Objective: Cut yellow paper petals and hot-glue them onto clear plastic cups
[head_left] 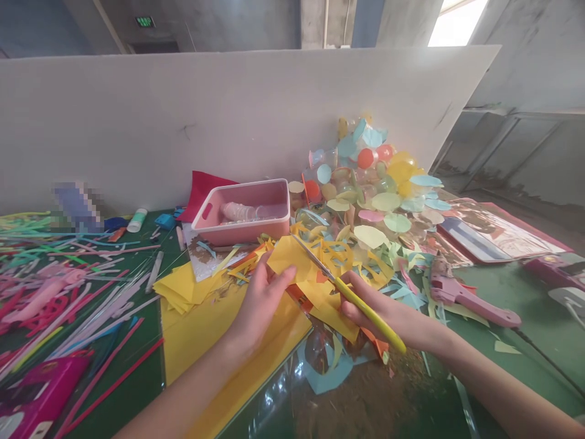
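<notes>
My left hand pinches a yellow paper sheet and holds it up over the green table. My right hand grips yellow-handled scissors, whose metal blades point up and left into the sheet. Yellow offcuts and cut-out rings lie just behind the sheet. A larger yellow sheet lies flat under my left forearm.
A pink tray stands behind the hands. A heap of coloured paper discs rises at the back right. Coloured strips cover the left side. A pink tool and a picture book lie at right. A white board walls the back.
</notes>
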Available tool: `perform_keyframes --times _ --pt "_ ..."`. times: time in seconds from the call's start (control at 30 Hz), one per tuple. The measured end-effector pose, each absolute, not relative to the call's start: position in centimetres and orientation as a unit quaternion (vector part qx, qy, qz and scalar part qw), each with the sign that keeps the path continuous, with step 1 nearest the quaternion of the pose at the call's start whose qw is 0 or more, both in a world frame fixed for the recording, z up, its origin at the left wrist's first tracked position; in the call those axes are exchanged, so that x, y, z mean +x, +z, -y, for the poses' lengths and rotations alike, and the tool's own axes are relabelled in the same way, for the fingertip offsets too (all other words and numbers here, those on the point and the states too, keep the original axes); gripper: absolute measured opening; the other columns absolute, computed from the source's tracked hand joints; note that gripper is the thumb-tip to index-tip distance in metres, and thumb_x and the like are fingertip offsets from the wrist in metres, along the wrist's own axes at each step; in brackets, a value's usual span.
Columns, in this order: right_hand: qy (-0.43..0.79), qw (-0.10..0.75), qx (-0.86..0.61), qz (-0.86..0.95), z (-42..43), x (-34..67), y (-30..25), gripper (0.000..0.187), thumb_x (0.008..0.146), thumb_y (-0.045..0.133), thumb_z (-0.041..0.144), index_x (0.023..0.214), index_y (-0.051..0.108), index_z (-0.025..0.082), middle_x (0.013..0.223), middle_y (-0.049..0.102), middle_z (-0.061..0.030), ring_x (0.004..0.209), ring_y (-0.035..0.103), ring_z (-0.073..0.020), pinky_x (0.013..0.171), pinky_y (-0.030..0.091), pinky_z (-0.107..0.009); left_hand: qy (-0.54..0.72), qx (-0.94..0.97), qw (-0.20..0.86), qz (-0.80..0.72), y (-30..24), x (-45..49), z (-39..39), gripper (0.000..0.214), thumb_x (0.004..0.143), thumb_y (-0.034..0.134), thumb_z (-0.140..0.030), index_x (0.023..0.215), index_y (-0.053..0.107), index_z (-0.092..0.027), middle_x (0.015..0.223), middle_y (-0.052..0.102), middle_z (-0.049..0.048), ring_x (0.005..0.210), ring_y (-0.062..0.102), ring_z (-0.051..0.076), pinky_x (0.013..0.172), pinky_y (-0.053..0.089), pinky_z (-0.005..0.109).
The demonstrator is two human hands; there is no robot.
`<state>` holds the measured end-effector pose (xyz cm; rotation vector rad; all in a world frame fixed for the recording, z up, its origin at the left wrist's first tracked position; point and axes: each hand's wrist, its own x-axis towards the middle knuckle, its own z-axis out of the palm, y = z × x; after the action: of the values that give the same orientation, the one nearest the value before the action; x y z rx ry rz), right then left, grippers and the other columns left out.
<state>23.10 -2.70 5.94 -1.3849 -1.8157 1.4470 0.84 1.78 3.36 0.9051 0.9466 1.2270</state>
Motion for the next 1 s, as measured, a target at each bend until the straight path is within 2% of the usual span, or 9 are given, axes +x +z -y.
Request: perform_keyframes --times 0.13,0.23,0.37,0.5,0.77,1.0 --pt "0.532 0.222 -0.506 0.642 2.5 23.0 5.7 0.045 0.088 0.057 0.062 0.109 0.048 0.023 0.097 0.06 -0.0025 0.086 0.058 -0.0182 0.068 0.052 -0.027 0.499 0.439 0.601 -0.444 3.8 1.1 -1.7 0.041 0.08 0.073 -0.034 0.119 0.064 -0.025 0.112 0.072 0.0062 0.102 0.068 0.024 0.088 0.052 0.034" --pt "0.533 0.218 -0.518 0.633 2.4 23.1 5.2 0.051 0.088 0.054 0.067 0.113 0.05 0.022 0.098 0.061 -0.004 0.09 0.061 -0.0202 0.071 0.053 -0.029 0.49 0.453 0.597 -0.447 4.1 1.2 -1.7 0.04 0.08 0.073 -0.035 0.117 0.064 -0.023 0.121 0.07 0.0075 0.111 0.065 0.026 0.093 0.05 0.035" --pt "0.527 0.224 -0.541 0.616 2.4 23.4 4.5 0.06 0.088 0.048 0.071 0.119 0.055 0.021 0.097 0.063 -0.0053 0.089 0.064 -0.0216 0.075 0.055 -0.032 0.48 0.461 0.599 -0.444 4.5 1.1 -1.6 0.038 0.082 0.071 -0.036 0.117 0.063 -0.022 0.125 0.068 0.0078 0.118 0.061 0.027 0.097 0.048 0.037" --pt "0.507 0.256 -0.549 0.612 2.6 23.2 4.2 0.066 0.083 0.054 0.074 0.121 0.058 0.02 0.093 0.065 -0.0054 0.083 0.065 -0.0209 0.075 0.056 -0.032 0.483 0.462 0.602 -0.437 4.5 1.1 -1.5 0.039 0.083 0.07 -0.036 0.119 0.062 -0.024 0.128 0.066 0.0071 0.119 0.06 0.027 0.097 0.048 0.037" --pt "0.488 0.286 -0.551 0.613 2.8 22.5 4.7 0.063 0.079 0.058 0.076 0.112 0.062 0.022 0.081 0.064 -0.0034 0.069 0.062 -0.0184 0.067 0.056 -0.03 0.48 0.455 0.618 -0.424 4.5 1.2 -1.2 0.04 0.085 0.069 -0.039 0.121 0.061 -0.024 0.131 0.065 0.0067 0.119 0.061 0.027 0.1 0.046 0.039" --pt "0.516 0.282 -0.566 0.578 3.0 21.7 4.3 0.052 0.081 0.057 0.073 0.096 0.056 0.023 0.076 0.057 -0.0003 0.065 0.058 -0.0167 0.058 0.051 -0.027 0.486 0.458 0.614 -0.421 4.5 1.3 -1.3 0.036 0.085 0.068 -0.037 0.12 0.062 -0.027 0.135 0.063 0.0046 0.125 0.057 0.026 0.103 0.045 0.038"
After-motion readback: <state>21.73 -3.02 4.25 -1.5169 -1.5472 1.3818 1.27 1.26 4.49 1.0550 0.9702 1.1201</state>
